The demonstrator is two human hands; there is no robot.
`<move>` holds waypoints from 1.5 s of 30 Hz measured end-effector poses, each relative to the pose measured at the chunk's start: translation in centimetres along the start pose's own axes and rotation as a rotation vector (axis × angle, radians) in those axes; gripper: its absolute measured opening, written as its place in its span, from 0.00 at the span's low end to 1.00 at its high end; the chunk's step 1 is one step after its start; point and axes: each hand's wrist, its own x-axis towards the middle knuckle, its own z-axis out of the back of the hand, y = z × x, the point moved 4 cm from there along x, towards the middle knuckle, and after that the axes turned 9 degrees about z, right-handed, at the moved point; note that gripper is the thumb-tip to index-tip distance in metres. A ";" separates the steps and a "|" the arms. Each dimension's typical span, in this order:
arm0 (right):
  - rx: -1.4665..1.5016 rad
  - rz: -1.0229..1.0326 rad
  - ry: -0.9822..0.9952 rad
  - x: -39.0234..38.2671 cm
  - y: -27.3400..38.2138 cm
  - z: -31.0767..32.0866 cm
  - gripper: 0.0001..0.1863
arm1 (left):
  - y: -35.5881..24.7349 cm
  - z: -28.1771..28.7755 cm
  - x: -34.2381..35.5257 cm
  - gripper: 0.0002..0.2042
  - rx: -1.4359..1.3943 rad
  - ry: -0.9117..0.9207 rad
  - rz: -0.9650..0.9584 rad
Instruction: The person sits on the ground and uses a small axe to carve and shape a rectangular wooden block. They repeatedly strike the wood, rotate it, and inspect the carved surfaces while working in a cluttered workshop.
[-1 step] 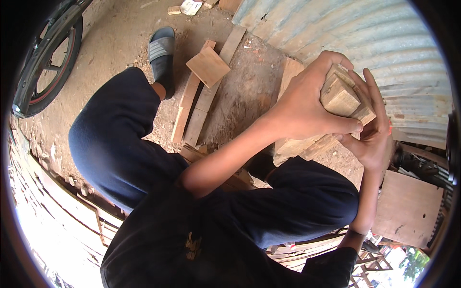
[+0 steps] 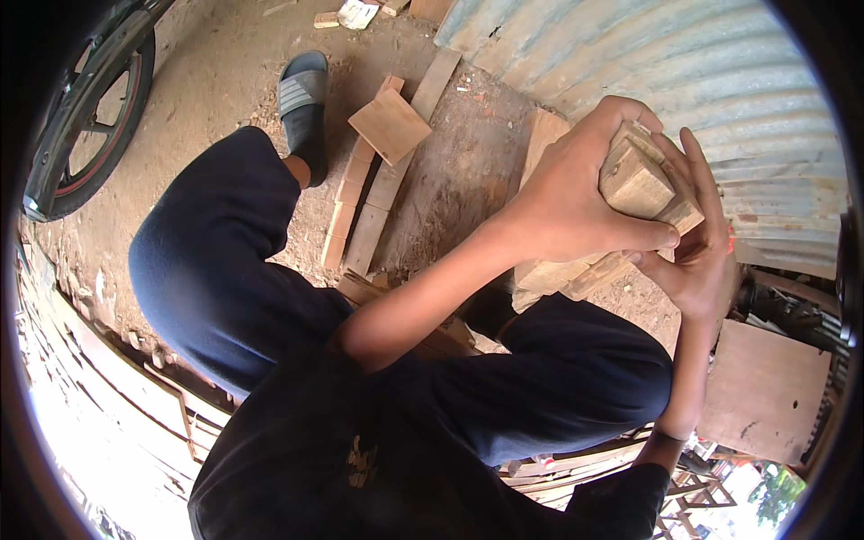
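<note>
A stack of short wooden blocks is held between my two hands at the right. My left hand wraps round it from the left, fingers over the far side and thumb along the near edge. On the right side, my right hand grips the same stack, its thumb close to the left thumb and one finger pointing up. More pale wood pieces show under my left hand; how they touch the held blocks is hidden.
A square wood piece lies across a row of blocks beside a long plank. Corrugated metal sheeting stands at the far right, a wheel at the far left. A flat board is at the right.
</note>
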 end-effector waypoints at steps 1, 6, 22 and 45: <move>0.009 -0.011 -0.006 0.1 -0.1 0.0 0.56 | 0.1 0.0 0.2 0.35 -0.002 0.006 0.007; 0.044 -0.034 -0.016 0.5 -0.3 -0.6 0.56 | 0.2 0.7 0.3 0.36 0.098 0.019 -0.107; 0.094 -0.150 0.039 0.6 -2.7 -0.9 0.53 | 0.6 1.4 0.8 0.43 0.135 0.086 -0.094; 0.000 -0.392 0.247 -2.5 -28.4 -10.0 0.49 | 22.9 29.4 -12.8 0.41 1.852 -0.215 0.764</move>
